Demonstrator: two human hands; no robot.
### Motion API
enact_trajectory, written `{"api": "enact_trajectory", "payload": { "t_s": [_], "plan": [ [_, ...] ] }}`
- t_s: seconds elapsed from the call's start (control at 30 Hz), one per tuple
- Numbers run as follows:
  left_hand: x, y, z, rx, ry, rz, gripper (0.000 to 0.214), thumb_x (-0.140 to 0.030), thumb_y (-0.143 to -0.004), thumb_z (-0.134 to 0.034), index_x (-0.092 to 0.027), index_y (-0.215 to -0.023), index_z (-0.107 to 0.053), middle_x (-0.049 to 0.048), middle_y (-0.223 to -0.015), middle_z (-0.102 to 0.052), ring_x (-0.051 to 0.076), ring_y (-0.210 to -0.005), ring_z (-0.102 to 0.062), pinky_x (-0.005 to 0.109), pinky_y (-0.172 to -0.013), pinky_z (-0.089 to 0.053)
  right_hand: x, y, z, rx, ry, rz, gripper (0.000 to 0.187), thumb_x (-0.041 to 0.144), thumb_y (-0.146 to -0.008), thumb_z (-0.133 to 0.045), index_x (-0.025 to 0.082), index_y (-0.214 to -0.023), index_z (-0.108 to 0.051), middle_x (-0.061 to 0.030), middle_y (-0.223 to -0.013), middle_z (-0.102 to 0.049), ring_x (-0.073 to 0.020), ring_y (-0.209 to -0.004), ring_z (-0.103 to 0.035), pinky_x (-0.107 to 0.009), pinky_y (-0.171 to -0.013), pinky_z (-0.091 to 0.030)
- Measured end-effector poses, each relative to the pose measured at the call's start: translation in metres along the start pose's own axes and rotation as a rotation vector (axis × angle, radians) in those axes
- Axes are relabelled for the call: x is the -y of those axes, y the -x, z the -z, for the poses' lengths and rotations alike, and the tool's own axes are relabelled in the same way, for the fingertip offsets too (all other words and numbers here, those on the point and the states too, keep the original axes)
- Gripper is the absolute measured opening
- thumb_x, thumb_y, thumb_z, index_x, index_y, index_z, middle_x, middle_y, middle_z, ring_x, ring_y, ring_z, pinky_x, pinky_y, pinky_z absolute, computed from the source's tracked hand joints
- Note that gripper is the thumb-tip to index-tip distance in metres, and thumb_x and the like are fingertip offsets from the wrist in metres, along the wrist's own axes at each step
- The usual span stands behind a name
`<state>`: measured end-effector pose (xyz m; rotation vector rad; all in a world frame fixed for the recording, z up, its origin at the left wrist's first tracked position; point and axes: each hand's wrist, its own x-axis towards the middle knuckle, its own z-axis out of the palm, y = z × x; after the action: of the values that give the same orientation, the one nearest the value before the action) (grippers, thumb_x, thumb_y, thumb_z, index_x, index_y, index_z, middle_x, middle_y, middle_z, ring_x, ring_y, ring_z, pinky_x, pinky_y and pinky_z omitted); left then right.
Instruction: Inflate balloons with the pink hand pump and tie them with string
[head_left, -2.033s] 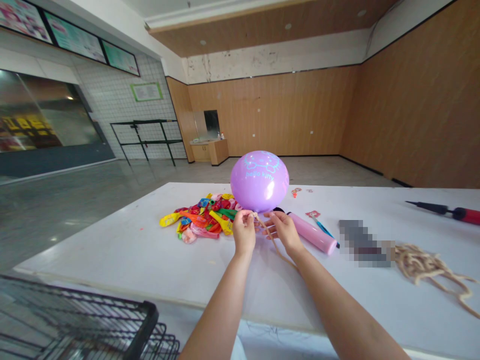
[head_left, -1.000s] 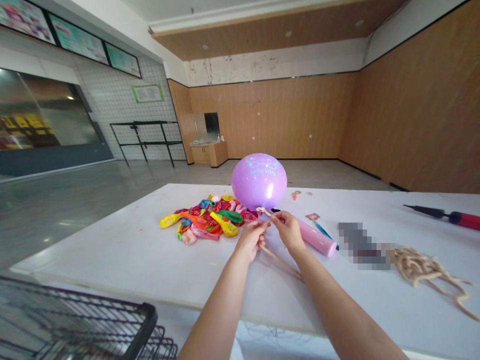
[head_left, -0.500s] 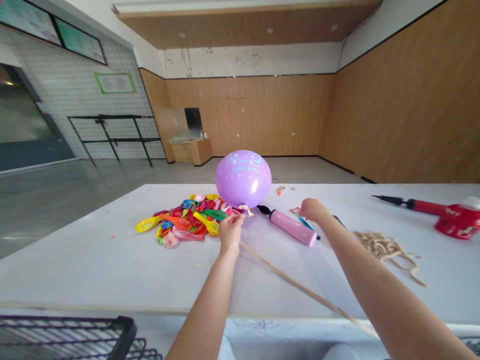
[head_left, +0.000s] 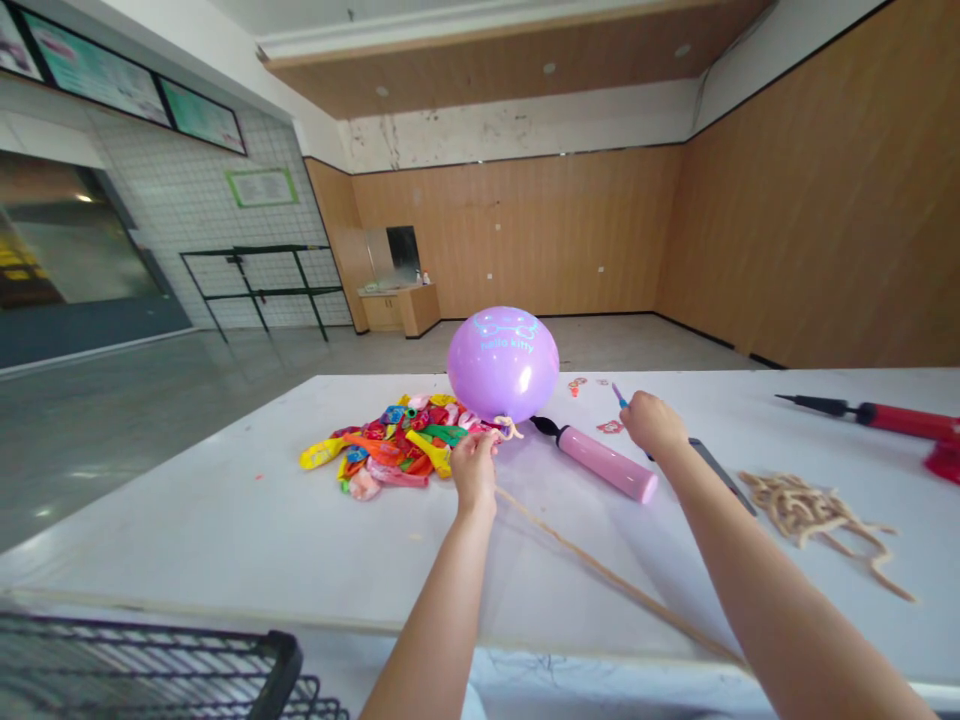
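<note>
An inflated purple balloon (head_left: 503,362) hangs just above the white table (head_left: 247,520), with a beige cord (head_left: 600,575) tied at its neck and trailing toward me over the table's front edge. My left hand (head_left: 475,467) pinches the cord right under the balloon's knot. My right hand (head_left: 651,423) is closed round a small blue-handled tool (head_left: 619,396), lifted off the table, to the right of a pink hand pump (head_left: 607,466).
A heap of flat coloured balloons (head_left: 390,445) lies left of the purple one. Loose beige cord pieces (head_left: 806,510) lie to the right, with a red and black pump (head_left: 877,414) further back. A black wire basket (head_left: 150,675) stands at the lower left.
My right hand let go of the cord, reached right past the pink pump and picked up the blue-handled tool. My left hand kept its hold under the balloon.
</note>
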<state>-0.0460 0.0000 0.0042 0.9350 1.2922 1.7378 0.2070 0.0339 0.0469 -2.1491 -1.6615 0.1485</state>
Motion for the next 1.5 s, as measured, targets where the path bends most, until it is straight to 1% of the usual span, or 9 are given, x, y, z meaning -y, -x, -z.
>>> {"api": "enact_trajectory", "payload": {
  "t_s": [0.1, 0.17, 0.23, 0.47, 0.7, 0.93, 1.2, 1.37, 1.5],
  "plan": [
    [0.006, -0.004, 0.002, -0.039, -0.020, -0.137, 0.027, -0.039, -0.068, -0.065, -0.013, -0.076, -0.066, -0.0023, -0.058, -0.056, 0.007, -0.044, -0.045, 0.019, -0.042, -0.032, 0.031, 0.022, 0.004, -0.095, -0.506, 0.145, 0.018, 0.021, -0.088, -0.043, 0.015, -0.097, -0.057, -0.0116, -0.083, -0.070, -0.0195, -0.070, -0.068, -0.029, -0.062, -0.050],
    [0.009, -0.007, 0.004, -0.071, -0.036, -0.228, 0.028, -0.041, -0.069, -0.065, -0.014, -0.076, -0.067, 0.0002, -0.060, -0.060, 0.011, -0.052, -0.053, 0.021, -0.048, -0.039, 0.054, 0.043, -0.004, -0.055, -0.864, 0.253, 0.017, 0.028, -0.089, -0.041, 0.018, -0.095, -0.053, -0.0050, -0.074, -0.066, -0.0154, -0.056, -0.062, -0.026, -0.053, -0.047],
    [0.011, -0.008, 0.006, -0.100, -0.041, -0.304, 0.029, -0.042, -0.070, -0.066, -0.015, -0.079, -0.069, 0.0026, -0.063, -0.064, 0.015, -0.060, -0.059, 0.023, -0.053, -0.044, 0.072, 0.065, -0.019, -0.011, -1.026, 0.326, 0.015, 0.033, -0.087, -0.044, 0.020, -0.088, -0.051, -0.0013, -0.068, -0.063, -0.0138, -0.051, -0.057, -0.024, -0.047, -0.043],
    [0.006, -0.006, 0.005, -0.158, 0.111, -0.405, 0.037, -0.046, -0.071, -0.071, -0.014, -0.087, -0.066, 0.0074, -0.077, -0.069, 0.014, -0.059, -0.061, 0.025, -0.054, -0.047, 0.083, 0.101, -0.062, -0.022, -0.919, 0.479, 0.023, 0.041, -0.084, -0.052, 0.020, -0.074, -0.054, -0.0004, -0.064, -0.059, -0.0146, -0.057, -0.052, -0.025, -0.052, -0.037],
    [-0.002, 0.001, 0.004, -0.168, 0.133, -0.502, 0.029, -0.041, -0.075, -0.070, -0.014, -0.083, -0.064, 0.0070, -0.080, -0.068, 0.015, -0.071, -0.064, 0.028, -0.069, -0.051, 0.081, 0.113, -0.056, -0.072, -0.677, 0.533, 0.013, 0.030, -0.083, -0.052, 0.021, -0.075, -0.058, -0.0013, -0.069, -0.064, -0.0162, -0.062, -0.056, -0.026, -0.056, -0.036],
    [-0.013, 0.016, 0.003, -0.043, -0.132, -0.755, 0.020, -0.035, -0.076, -0.070, -0.016, -0.072, -0.065, 0.0028, -0.072, -0.061, 0.013, -0.066, -0.056, 0.024, -0.063, -0.047, 0.080, 0.111, -0.058, -0.116, -0.704, 0.580, 0.013, 0.025, -0.083, -0.052, 0.021, -0.080, -0.064, -0.0035, -0.077, -0.069, -0.0184, -0.070, -0.062, -0.027, -0.065, -0.043],
    [-0.014, 0.024, -0.006, 0.151, 0.047, -0.443, 0.042, -0.034, -0.066, -0.079, -0.019, -0.093, -0.051, -0.0037, -0.064, -0.059, 0.010, -0.053, -0.055, 0.020, -0.052, -0.043, 0.077, 0.106, -0.052, -0.143, -0.828, 0.551, 0.017, 0.031, -0.086, -0.053, 0.020, -0.083, -0.066, -0.0041, -0.080, -0.071, -0.0182, -0.072, -0.063, -0.027, -0.068, -0.046],
    [-0.018, 0.025, -0.007, 0.326, 0.062, -0.180, 0.046, -0.044, -0.066, -0.078, -0.015, -0.097, -0.060, -0.0034, -0.055, -0.057, 0.007, -0.042, -0.045, 0.018, -0.041, -0.032, 0.074, 0.105, -0.050, -0.146, -0.810, 0.540, 0.017, 0.031, -0.086, -0.054, 0.022, -0.085, -0.067, -0.0035, -0.082, -0.072, -0.0184, -0.073, -0.064, -0.026, -0.068, -0.047],
    [-0.017, 0.027, -0.007, 0.458, 0.068, -0.114, 0.050, -0.052, -0.068, -0.073, -0.014, -0.099, -0.065, -0.0042, -0.051, -0.052, 0.006, -0.041, -0.042, 0.018, -0.038, -0.025, 0.072, 0.103, -0.050, -0.162, -0.815, 0.550, 0.019, 0.030, -0.086, -0.053, 0.023, -0.093, -0.069, -0.0035, -0.090, -0.073, -0.0195, -0.079, -0.066, -0.028, -0.073, -0.049]
  ]
}}
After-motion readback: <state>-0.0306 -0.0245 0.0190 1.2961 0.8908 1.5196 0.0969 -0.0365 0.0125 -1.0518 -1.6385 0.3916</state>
